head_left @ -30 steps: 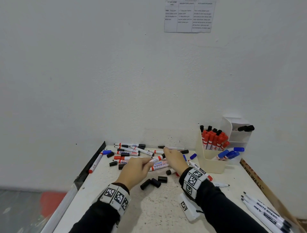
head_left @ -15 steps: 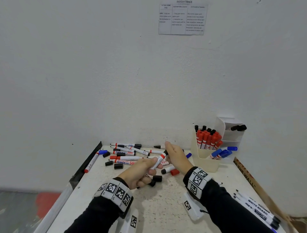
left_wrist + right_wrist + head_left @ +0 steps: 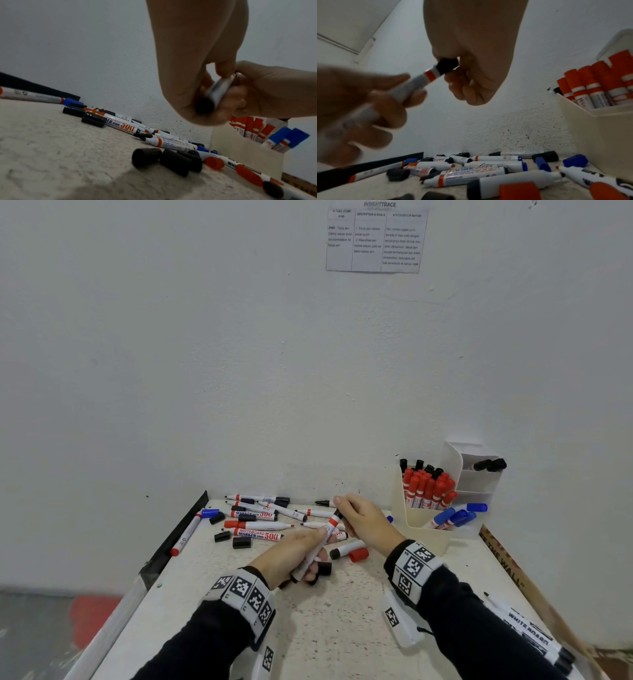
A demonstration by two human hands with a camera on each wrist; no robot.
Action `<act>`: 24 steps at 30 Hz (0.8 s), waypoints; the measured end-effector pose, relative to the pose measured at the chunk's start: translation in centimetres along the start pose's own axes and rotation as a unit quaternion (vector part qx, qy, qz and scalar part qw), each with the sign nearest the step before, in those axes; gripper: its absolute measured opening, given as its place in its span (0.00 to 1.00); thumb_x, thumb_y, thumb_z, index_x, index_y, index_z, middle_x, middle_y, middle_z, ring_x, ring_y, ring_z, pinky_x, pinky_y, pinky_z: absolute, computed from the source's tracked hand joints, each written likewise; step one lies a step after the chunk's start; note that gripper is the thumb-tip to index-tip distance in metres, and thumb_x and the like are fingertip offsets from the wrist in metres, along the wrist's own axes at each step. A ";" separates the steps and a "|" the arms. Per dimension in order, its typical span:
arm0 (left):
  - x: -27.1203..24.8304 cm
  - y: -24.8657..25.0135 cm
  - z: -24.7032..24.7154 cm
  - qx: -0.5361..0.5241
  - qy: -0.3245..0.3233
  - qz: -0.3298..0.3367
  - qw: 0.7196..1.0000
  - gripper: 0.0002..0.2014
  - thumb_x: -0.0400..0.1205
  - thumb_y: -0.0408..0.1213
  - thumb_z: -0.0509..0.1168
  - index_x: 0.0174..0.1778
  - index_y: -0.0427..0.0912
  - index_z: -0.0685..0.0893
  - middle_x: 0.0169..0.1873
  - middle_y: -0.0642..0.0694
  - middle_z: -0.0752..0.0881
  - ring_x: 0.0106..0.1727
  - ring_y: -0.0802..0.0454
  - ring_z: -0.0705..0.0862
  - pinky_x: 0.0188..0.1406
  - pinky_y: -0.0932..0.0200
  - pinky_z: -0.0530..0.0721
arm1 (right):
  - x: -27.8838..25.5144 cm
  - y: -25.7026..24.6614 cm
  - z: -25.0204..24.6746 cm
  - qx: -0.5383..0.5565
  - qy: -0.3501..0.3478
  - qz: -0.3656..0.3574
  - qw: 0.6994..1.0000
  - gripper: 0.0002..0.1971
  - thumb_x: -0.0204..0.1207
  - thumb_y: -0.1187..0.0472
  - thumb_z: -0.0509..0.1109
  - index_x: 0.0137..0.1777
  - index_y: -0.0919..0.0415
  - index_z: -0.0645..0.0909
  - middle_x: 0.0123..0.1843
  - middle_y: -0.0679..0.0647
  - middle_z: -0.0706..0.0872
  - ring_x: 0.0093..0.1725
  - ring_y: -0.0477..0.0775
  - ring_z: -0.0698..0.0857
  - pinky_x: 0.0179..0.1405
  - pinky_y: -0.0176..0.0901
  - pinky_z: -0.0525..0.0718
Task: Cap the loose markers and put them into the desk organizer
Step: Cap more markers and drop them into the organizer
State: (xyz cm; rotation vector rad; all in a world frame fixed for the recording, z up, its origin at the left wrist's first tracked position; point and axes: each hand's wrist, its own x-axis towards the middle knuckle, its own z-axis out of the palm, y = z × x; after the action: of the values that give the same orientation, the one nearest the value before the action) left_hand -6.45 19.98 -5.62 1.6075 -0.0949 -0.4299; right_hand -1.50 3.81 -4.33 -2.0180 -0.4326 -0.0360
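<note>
My left hand (image 3: 310,549) grips the barrel of a white marker with a red band (image 3: 333,522), tilted up above the table. My right hand (image 3: 344,513) pinches a black cap (image 3: 447,65) that sits on the marker's upper end. The left wrist view shows the marker's black butt end (image 3: 205,105) inside my curled fingers. Several loose markers (image 3: 260,522) lie at the back left of the table. Black caps (image 3: 241,542) and a red cap (image 3: 358,554) are scattered among them. The cream desk organizer (image 3: 421,537) stands at the back right, holding red, black and blue capped markers.
Several white markers (image 3: 534,635) lie by the front right edge, next to a cardboard strip (image 3: 507,570). A black strip (image 3: 178,539) runs along the table's left edge. The white wall rises right behind the table, with a printed sheet (image 3: 376,237) on it.
Both hands rose from the marker pile with one marker. My left hand tilted it upward, and my right hand now holds a black cap on its tip.
</note>
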 end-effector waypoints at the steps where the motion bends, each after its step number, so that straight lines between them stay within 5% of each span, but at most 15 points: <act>1: 0.2 0.1 -0.2 0.040 0.014 0.000 0.999 0.15 0.86 0.48 0.54 0.53 0.43 0.82 0.38 0.47 0.81 0.34 0.53 0.79 0.35 0.60 0.79 | 0.1 0.0 -0.4 -0.014 0.002 0.003 1.000 0.17 0.83 0.51 0.59 0.33 0.56 0.70 0.27 0.49 0.75 0.22 0.43 0.71 0.24 0.33 0.70; 5: 1.5 -0.2 -2.4 0.211 0.062 -0.029 0.975 0.20 0.87 0.50 0.51 0.71 0.46 0.75 0.67 0.46 0.76 0.67 0.50 0.74 0.65 0.54 0.72 | 0.9 0.2 -2.8 0.000 0.084 0.024 0.996 0.13 0.84 0.52 0.58 0.45 0.59 0.77 0.37 0.51 0.84 0.25 0.44 0.78 0.22 0.32 0.75; 7: 2.3 -0.7 -3.8 0.250 0.100 -0.057 0.961 0.22 0.87 0.45 0.54 0.76 0.43 0.70 0.74 0.46 0.71 0.73 0.49 0.70 0.70 0.53 0.69 | 1.6 0.3 -4.5 0.007 0.140 0.028 0.990 0.11 0.84 0.53 0.58 0.50 0.60 0.76 0.41 0.53 0.85 0.27 0.47 0.81 0.24 0.32 0.78; 11: 4.2 -2.4 -7.1 0.382 0.190 -0.100 0.899 0.19 0.85 0.39 0.57 0.72 0.39 0.74 0.72 0.42 0.75 0.72 0.47 0.73 0.72 0.53 0.70 | 2.8 0.7 -8.3 0.002 0.243 0.029 0.970 0.10 0.84 0.57 0.57 0.57 0.62 0.75 0.46 0.59 0.85 0.35 0.50 0.83 0.34 0.35 0.82; 16: 5.7 -3.5 -9.1 0.460 0.219 -0.121 0.852 0.15 0.84 0.36 0.57 0.66 0.39 0.77 0.64 0.41 0.80 0.63 0.48 0.79 0.64 0.58 0.75 | 3.8 0.8 -12.5 -0.141 0.344 0.020 0.928 0.11 0.84 0.60 0.58 0.58 0.64 0.77 0.48 0.58 0.82 0.45 0.52 0.78 0.45 0.35 0.72; 20: 6.4 -3.6 -9.5 0.489 0.221 -0.136 0.833 0.20 0.84 0.36 0.55 0.74 0.43 0.70 0.70 0.40 0.74 0.66 0.48 0.77 0.66 0.56 0.75 | 4.4 0.5 -13.8 -0.167 0.322 0.047 0.931 0.11 0.85 0.61 0.56 0.59 0.64 0.76 0.47 0.58 0.79 0.46 0.54 0.77 0.43 0.41 0.71; 24: 6.8 -3.8 -9.4 0.512 0.203 -0.139 0.823 0.18 0.84 0.38 0.58 0.71 0.45 0.74 0.70 0.40 0.70 0.65 0.48 0.77 0.67 0.56 0.73 | 5.0 0.7 -13.6 -0.218 0.298 0.035 0.928 0.10 0.85 0.60 0.56 0.59 0.62 0.76 0.47 0.58 0.82 0.48 0.59 0.81 0.48 0.51 0.81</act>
State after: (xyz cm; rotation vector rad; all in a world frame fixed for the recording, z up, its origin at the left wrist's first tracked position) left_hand 2.14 27.07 -10.57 2.7747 0.2942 -0.2391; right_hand 5.51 -6.83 2.57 -2.3160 0.0480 -0.7410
